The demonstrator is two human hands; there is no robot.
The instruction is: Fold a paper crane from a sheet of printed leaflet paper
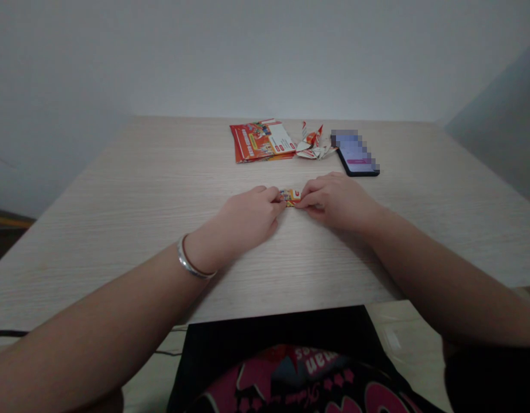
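A small folded piece of printed paper [291, 196], coloured yellow, red and white, lies at the middle of the table between my hands. My left hand [255, 215] grips its left edge with bent fingers pressed together. From the other side, my right hand [331, 201] pinches the right edge between thumb and fingers. Both hands rest low at the tabletop, and the fingertips cover the ends of the paper. A silver bracelet [191, 261] is round my left wrist.
Beyond my hands lies a stack of red and white printed leaflets [260, 140]. Beside it sits a folded paper figure [313, 146] with pointed tips. A phone [358, 158] with its screen lit lies to the right. The pale wooden table [119, 189] meets a wall behind.
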